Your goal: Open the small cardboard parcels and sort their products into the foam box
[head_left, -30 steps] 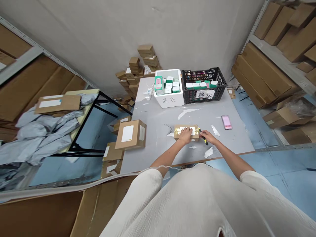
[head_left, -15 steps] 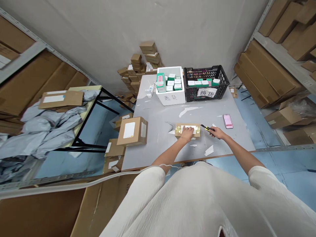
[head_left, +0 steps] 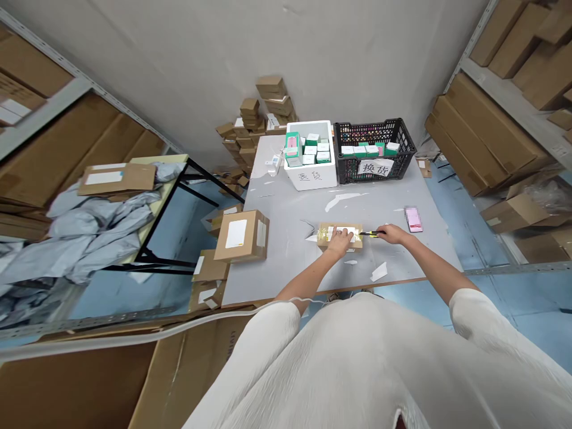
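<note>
A small cardboard box (head_left: 322, 228) with a white label and shiny tape lies on the grey table. My left hand (head_left: 340, 241) presses on its top, fingers spread across the label and not wrapped round the box. In my right hand (head_left: 391, 234) is a yellow and black utility knife (head_left: 373, 233), held level. Its tip meets the right end of the box; whether the blade is in the tape is too small to tell. To the right of that hand lies a pink phone-like thing (head_left: 413, 219), blurred out.
A larger carton (head_left: 242, 236) stands at the table's left edge. At the back are a white foam box (head_left: 311, 179) and a black plastic crate (head_left: 406, 156), both holding green-and-white boxes. Paper scraps (head_left: 379, 271) lie nearby. A white cable (head_left: 179, 329) crosses at the lower left.
My right hand has brought the knife left and levelled it, so its tip now reaches the box's right end. My left hand stays on the box.
</note>
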Available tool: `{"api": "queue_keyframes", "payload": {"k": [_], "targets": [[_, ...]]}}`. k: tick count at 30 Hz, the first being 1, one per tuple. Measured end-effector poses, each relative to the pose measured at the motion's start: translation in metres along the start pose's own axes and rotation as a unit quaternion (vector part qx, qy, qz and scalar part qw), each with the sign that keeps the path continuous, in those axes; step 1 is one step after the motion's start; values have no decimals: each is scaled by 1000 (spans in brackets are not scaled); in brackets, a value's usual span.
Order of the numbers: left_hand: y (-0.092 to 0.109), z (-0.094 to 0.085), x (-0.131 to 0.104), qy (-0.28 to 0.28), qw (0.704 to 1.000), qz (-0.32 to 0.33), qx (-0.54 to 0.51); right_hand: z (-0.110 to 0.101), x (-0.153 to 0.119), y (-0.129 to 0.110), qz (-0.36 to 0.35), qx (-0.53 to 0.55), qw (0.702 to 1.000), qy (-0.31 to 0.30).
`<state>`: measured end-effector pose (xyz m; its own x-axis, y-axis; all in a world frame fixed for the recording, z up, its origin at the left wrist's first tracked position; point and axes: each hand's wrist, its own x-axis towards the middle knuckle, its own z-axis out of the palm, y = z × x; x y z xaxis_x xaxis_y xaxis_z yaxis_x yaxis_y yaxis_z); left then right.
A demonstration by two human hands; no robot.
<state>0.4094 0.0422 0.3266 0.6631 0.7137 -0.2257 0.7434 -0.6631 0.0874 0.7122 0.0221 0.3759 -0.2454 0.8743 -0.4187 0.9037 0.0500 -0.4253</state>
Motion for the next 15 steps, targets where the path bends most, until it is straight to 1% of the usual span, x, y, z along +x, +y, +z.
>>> {"api": "queue_keyframes", "payload": {"k": [3,6,8,10,13,15], "targets": [[-1,3,-1,8,1000,1,-11,-5,13,-4,-17,-73,997,-12],[-1,6,-1,15,1000,-2,-19,-5,20,-14,-23,-88,996,-5],[-2,7,0,15,1000,-6,-21,-4,18,-18,-13,-54,998,-8],[-2,9,0,14,1000,-9,-24,-1,11,-19,2,9,999,-35],[-2,11,1,13,999,-12,-34,5,-4,-14,26,100,991,-85],[-3,11,1,13,999,-10,-40,10,-12,-11,39,142,984,-97]]}}
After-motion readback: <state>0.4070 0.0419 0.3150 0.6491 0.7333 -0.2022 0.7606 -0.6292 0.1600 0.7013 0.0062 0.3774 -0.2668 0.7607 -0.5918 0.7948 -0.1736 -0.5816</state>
